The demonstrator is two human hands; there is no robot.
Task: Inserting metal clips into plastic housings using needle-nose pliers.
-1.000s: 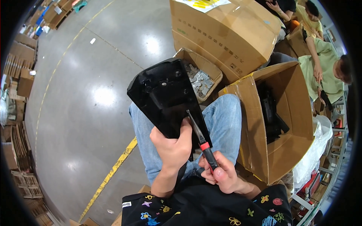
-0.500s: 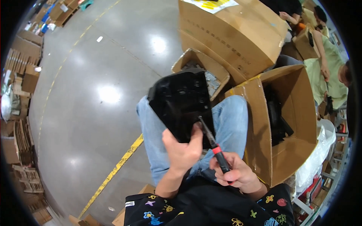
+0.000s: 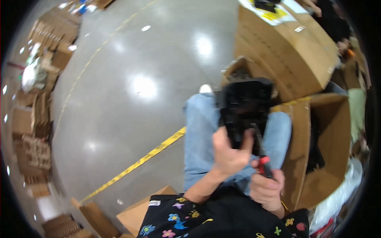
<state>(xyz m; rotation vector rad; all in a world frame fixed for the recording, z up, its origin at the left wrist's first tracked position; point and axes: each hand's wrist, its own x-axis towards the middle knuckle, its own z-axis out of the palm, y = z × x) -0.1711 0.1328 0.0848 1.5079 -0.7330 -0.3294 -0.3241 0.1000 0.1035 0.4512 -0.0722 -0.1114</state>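
Note:
My left hand (image 3: 231, 155) grips the near end of a glossy black plastic part (image 3: 245, 101), held tilted above my lap. The thumb lies along the part's right side. In my right hand (image 3: 268, 186) the fingers are wrapped round a slim hand tool (image 3: 265, 163) with a black-and-red handle and a narrow metal shaft. The shaft points up beside my left thumb, along the part's near right edge. Blur hides the tool's exact kind and whether its tip touches the part.
A small carton (image 3: 237, 65) with grey pieces stands beyond the part. To my right, an open cardboard box (image 3: 331, 146) contains black parts. A large closed carton (image 3: 285, 55) stands ahead, and a person in black (image 3: 331, 20) is at the far right. Yellow tape (image 3: 152, 154) marks the floor.
My view has swung left, so everything sits further right in the picture. My right hand has closed more fully round the tool's handle. The black part stays in my left hand.

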